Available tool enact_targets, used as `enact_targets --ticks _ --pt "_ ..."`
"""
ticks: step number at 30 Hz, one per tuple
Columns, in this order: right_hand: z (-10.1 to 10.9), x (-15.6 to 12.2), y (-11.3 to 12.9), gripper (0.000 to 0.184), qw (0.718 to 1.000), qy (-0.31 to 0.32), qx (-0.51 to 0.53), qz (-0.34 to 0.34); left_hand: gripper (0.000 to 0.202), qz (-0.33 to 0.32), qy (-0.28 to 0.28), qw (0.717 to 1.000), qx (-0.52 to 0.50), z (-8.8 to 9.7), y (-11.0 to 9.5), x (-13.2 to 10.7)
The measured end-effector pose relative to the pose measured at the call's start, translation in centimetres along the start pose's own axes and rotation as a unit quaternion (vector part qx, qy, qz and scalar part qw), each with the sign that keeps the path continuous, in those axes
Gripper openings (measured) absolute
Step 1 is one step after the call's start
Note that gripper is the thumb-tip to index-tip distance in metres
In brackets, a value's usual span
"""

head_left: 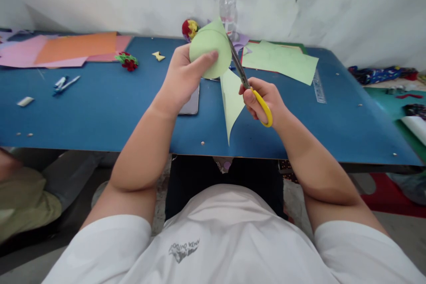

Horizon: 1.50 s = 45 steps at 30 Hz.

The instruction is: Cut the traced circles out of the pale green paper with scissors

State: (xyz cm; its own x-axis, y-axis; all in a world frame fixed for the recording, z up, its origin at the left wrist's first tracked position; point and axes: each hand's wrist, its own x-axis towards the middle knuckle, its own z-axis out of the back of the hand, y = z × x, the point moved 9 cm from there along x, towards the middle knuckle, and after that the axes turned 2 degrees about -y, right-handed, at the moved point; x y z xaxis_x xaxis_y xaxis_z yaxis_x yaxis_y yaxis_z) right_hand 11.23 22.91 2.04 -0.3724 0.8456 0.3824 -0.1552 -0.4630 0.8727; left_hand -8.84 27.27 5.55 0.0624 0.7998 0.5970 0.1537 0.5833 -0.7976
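Note:
Between the thumb and fingers of my left hand [186, 73] is a light green sheet of paper [206, 44], its near edge cut to a round curve and a pointed corner at the top. My right hand [266, 100] grips the yellow handle of a pair of scissors [240, 67]. The blades point up and left and meet the right edge of the paper. A pointed green offcut [233, 97] hangs below the blades, above the table's front part. Whether it is still joined to the sheet cannot be seen. A dark flat device [190, 102] lies partly hidden under my left hand.
On the blue table [133, 120] lie orange paper [80, 48], more green paper [282, 60], a ruler [318, 86], pens [66, 83], an eraser [25, 101] and a red-green paper flower [127, 61]. A plastic bottle [228, 4] stands by the wall. Another person's arm [9, 164] shows at left.

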Motion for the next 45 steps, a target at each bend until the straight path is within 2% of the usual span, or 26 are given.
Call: enact_targets --ticks 3,9,16,35,45 --pt "-0.1 0.0 -0.1 0.077 1.000 0.007 -0.003 -0.004 0.030 0.005 0.007 1.000 0.003 -0.2 -0.2 -0.1" --pt "-0.2 0.0 -0.2 0.079 1.000 0.007 0.001 -0.004 0.039 0.011 0.013 0.999 0.032 -0.3 -0.2 -0.1" --pt "-0.2 -0.1 -0.2 0.078 1.000 0.005 0.005 -0.002 0.023 0.013 0.000 0.999 0.039 0.2 0.0 -0.2" --pt "-0.2 -0.1 -0.5 0.077 1.000 0.001 0.014 -0.010 0.027 0.019 -0.003 0.999 0.032 0.0 -0.1 -0.2" --pt "0.0 0.0 -0.7 0.078 1.000 -0.004 0.009 -0.013 0.035 0.030 -0.005 0.999 0.014 0.3 0.7 0.1"
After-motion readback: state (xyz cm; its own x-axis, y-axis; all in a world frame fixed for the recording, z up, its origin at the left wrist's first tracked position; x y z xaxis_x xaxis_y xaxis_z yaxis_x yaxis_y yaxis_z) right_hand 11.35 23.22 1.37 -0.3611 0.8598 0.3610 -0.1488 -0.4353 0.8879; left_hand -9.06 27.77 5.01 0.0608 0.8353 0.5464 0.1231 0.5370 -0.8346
